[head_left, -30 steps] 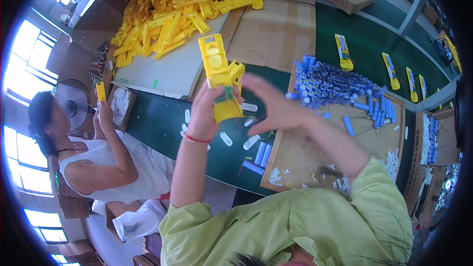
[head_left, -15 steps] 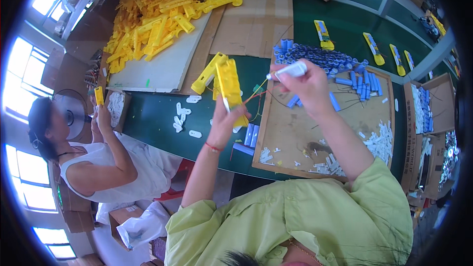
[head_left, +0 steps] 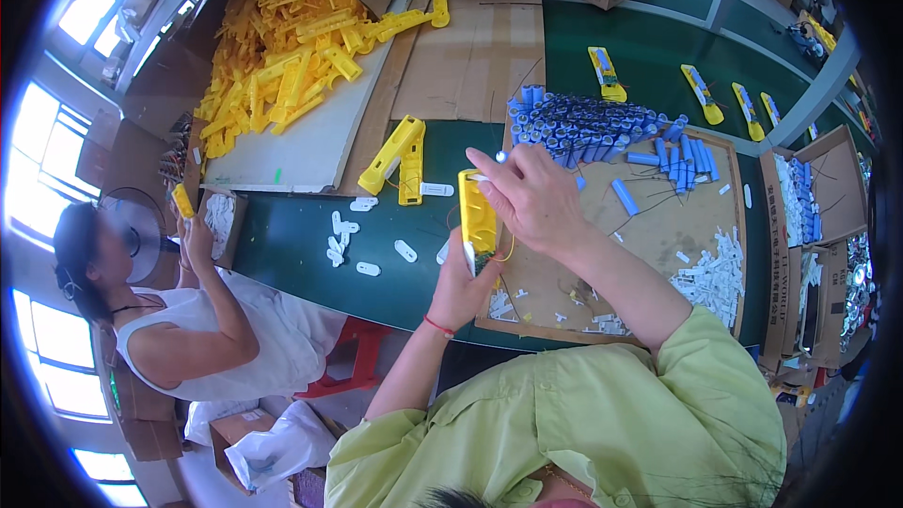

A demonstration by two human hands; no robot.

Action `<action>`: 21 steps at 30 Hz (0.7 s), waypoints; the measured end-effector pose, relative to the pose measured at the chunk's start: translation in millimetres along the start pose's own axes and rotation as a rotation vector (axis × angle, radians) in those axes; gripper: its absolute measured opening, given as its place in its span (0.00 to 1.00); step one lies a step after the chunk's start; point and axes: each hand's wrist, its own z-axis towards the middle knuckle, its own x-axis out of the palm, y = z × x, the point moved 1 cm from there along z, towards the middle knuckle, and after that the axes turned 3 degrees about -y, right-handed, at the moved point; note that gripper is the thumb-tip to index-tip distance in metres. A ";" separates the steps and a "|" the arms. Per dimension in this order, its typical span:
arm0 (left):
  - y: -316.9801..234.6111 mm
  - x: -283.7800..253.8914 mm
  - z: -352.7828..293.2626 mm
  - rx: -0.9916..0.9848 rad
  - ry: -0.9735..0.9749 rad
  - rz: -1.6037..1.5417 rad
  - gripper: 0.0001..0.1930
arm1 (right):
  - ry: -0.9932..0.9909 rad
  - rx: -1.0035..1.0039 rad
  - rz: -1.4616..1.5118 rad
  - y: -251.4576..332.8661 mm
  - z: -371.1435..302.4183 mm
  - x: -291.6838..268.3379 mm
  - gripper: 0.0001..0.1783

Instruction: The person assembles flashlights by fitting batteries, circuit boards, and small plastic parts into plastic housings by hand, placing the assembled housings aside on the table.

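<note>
My left hand [head_left: 461, 287] is closed round the lower end of a yellow plastic housing [head_left: 478, 216], held upright above the table. A small green part and a yellow wire show at the housing's lower end. My right hand [head_left: 541, 198] pinches at the upper end, where a sliver of a white plastic piece [head_left: 479, 177] shows under the fingers; the rest of it is hidden. A small white-blue round tip [head_left: 501, 157] sticks out by the right fingertips. Left of my hands, another yellow housing [head_left: 393, 156] lies partly over a second one, beside a white cap [head_left: 435, 189].
Blue cylindrical cells [head_left: 583, 127] and small white parts [head_left: 712, 268] lie on a wooden-rimmed board [head_left: 649, 235] at right. Yellow housings pile up [head_left: 292, 38] at far left. White caps [head_left: 340, 235] lie loose on the green table. A co-worker [head_left: 207, 320] sits at left, holding a yellow part.
My right hand has moved left and down, bringing the white piece to the housing's upper end. My left hand has shifted right and down, turning the housing more upright.
</note>
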 end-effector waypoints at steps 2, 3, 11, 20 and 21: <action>0.0 3.7 -4.2 0.032 0.031 0.071 0.27 | 0.028 0.046 0.020 0.7 6.1 0.9 0.21; -3.2 6.1 -7.5 0.063 0.044 0.169 0.27 | 0.006 -0.023 0.077 -0.5 8.7 0.9 0.22; -29.2 -5.0 0.1 0.062 0.149 0.262 0.27 | 0.399 0.585 0.619 -27.9 8.5 13.4 0.40; -13.3 -5.5 4.6 0.074 0.205 0.038 0.34 | 0.730 0.677 0.721 -28.7 25.4 17.3 0.45; -15.9 -5.7 6.6 0.074 0.202 0.038 0.34 | 0.733 0.675 0.721 -29.6 29.4 16.4 0.45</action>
